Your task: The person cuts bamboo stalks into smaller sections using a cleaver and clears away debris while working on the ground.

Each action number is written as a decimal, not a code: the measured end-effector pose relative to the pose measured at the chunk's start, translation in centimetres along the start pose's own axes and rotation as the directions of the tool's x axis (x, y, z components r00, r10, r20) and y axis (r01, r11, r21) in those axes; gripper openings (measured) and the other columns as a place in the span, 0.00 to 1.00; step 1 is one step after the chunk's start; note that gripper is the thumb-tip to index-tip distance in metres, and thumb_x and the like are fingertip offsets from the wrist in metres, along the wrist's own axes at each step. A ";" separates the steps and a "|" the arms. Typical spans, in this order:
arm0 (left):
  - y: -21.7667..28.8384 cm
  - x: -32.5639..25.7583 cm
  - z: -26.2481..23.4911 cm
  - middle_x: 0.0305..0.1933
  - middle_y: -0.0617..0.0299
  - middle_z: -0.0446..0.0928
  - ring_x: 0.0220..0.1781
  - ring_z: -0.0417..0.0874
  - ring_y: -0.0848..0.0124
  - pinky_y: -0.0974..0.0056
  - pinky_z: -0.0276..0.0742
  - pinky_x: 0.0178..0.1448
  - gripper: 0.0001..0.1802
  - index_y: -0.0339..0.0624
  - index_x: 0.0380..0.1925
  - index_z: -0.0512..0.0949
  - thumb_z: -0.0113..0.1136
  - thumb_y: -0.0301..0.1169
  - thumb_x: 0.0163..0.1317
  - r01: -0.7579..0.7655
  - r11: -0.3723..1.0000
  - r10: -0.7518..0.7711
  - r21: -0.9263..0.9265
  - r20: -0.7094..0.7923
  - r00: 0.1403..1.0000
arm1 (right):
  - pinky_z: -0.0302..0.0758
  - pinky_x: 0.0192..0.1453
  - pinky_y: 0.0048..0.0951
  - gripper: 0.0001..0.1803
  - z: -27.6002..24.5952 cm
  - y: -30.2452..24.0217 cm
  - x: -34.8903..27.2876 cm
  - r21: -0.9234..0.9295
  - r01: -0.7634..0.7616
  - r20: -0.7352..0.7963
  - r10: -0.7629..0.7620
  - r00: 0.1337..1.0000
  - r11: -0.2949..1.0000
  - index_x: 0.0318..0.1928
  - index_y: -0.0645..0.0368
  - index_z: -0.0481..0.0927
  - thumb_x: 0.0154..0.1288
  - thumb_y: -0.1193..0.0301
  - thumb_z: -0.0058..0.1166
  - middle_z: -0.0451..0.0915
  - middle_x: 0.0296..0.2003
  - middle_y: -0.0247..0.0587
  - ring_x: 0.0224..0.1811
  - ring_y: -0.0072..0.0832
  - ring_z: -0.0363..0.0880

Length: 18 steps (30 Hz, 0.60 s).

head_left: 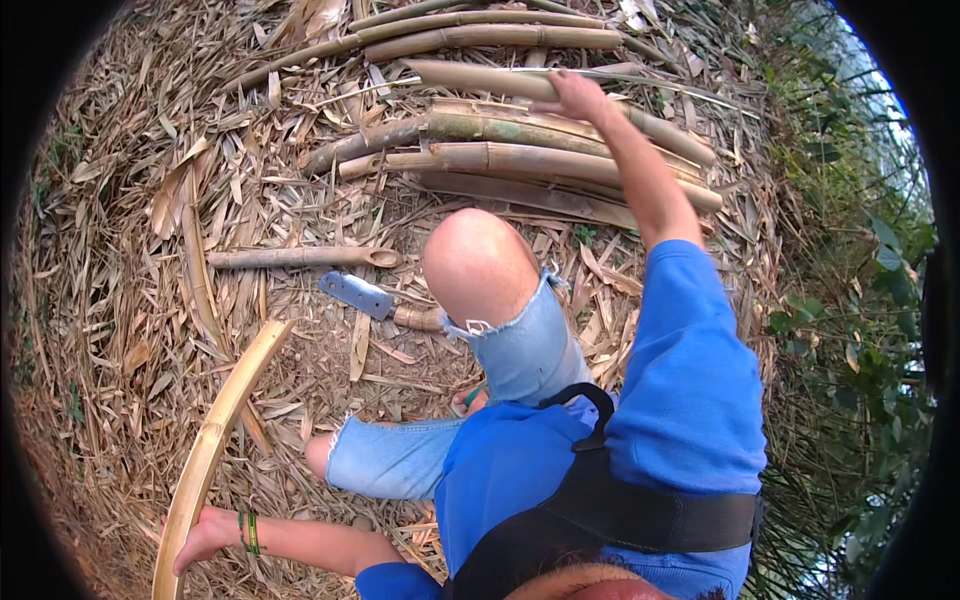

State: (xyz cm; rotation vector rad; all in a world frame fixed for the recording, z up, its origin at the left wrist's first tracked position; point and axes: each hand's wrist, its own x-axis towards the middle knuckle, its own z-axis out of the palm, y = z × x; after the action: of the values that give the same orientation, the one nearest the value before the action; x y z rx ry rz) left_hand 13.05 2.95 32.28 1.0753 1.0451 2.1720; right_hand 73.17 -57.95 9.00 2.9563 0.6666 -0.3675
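My left hand (205, 537), down at the lower left, is closed around a long split bamboo strip (215, 435). Its pale inner side faces up and it slants toward the middle. At the far right, my right hand (580, 98) grips a bamboo piece (470, 77) that lies at the back of a pile. The thumb is on the near side and the fingers reach over the top. A cleaver (357, 293) with a bamboo-like handle lies on the ground before my knee, beside a short hollow bamboo section (300, 257).
Several bamboo lengths (500, 157) lie stacked just beyond my bent knee (478, 262). More bamboo poles (490, 37) rest farther back. Dry leaves and husks (120, 290) cover the ground. Green plants (850, 330) grow along the right side.
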 end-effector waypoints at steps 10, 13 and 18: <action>-0.7 -7.8 4.9 0.55 0.48 0.75 0.59 0.80 0.54 0.46 0.74 0.73 0.55 0.37 0.64 0.61 0.34 0.80 0.61 0.196 0.981 -0.189 0.005 0.289 0.939 | 0.43 0.81 0.70 0.65 11.6 -1.7 0.3 0.090 -0.467 0.267 0.431 0.862 0.879 0.82 0.51 0.46 0.58 0.18 0.37 0.42 0.83 0.46 0.85 0.47 0.37; -1.2 -12.1 7.9 0.53 0.50 0.73 0.59 0.78 0.57 0.46 0.72 0.74 0.56 0.39 0.61 0.61 0.37 0.83 0.57 0.300 0.953 -0.263 -0.039 0.383 0.886 | 0.56 0.77 0.68 0.63 5.4 -6.4 0.7 0.217 -0.230 0.176 0.194 0.965 0.949 0.72 0.62 0.70 0.57 0.17 0.39 0.54 0.79 0.54 0.80 0.52 0.55; -0.4 -22.2 13.5 0.50 0.49 0.72 0.61 0.77 0.56 0.45 0.74 0.73 0.58 0.38 0.58 0.63 0.44 0.84 0.52 0.461 0.887 -0.344 -0.038 0.612 0.712 | 0.50 0.83 0.57 0.61 -2.9 -19.5 -1.9 0.505 0.627 -0.279 -0.576 0.769 0.593 0.74 0.62 0.66 0.53 0.26 0.60 0.67 0.72 0.55 0.75 0.49 0.65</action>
State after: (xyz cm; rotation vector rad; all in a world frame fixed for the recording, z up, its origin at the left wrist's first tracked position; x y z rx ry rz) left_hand 36.68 -6.69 27.51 1.1866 0.6769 1.3986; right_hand 63.66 -40.72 11.58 3.1747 1.9145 -0.5739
